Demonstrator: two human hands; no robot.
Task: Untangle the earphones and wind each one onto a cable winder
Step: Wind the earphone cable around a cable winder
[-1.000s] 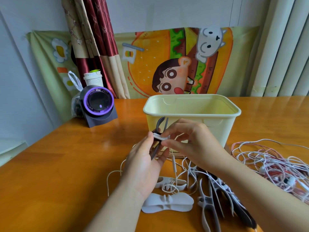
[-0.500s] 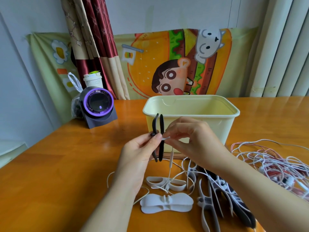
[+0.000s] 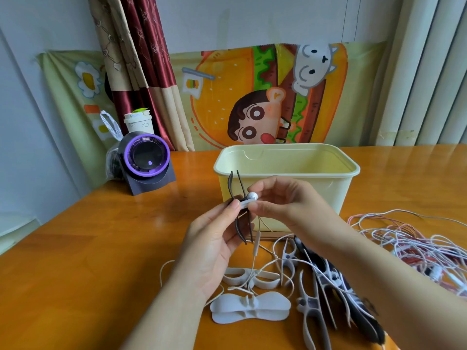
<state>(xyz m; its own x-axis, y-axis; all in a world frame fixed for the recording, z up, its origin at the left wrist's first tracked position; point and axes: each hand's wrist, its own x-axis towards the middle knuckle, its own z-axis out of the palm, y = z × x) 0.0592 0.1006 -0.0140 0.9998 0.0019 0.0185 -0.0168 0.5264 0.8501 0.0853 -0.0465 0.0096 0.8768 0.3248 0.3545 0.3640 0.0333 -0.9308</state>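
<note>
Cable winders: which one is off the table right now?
The dark winder gripped in the left hand, where the right hand pinches an earbud; the others lie on the table.

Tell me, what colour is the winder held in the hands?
The winder is black; the head view shows it best.

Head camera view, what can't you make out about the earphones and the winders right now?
All in the head view.
Black winder: its middle is hidden by the left hand and right hand, so whether the white earbud sits in it is unclear.
Tangled earphones: cut off by the right edge; too tangled to count.
Winder pile: partly under the right forearm.
Cream bin: its near wall hides the floor.
</note>
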